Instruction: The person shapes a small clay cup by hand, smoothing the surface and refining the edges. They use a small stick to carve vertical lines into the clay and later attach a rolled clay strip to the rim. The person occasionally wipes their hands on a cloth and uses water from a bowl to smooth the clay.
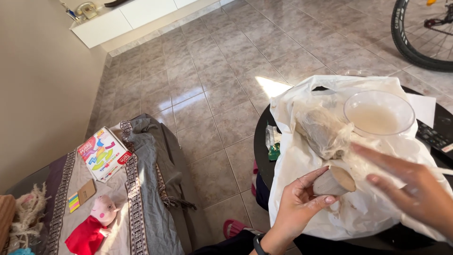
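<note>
The left hand (302,198) pinches a grey clay lump (332,182) over the white plastic sheet (302,156) on the round bench (260,141). The right hand (415,189) hovers spread beside it, holding nothing. Judging by this, shaping is underway; the water bowl (379,113) stands just beyond.

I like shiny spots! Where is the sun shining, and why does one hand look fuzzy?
Head view: sunlight makes a bright patch on the floor tiles; the right hand is motion-blurred; the left hand, holding a grey clay lump, looks sharp.
</note>
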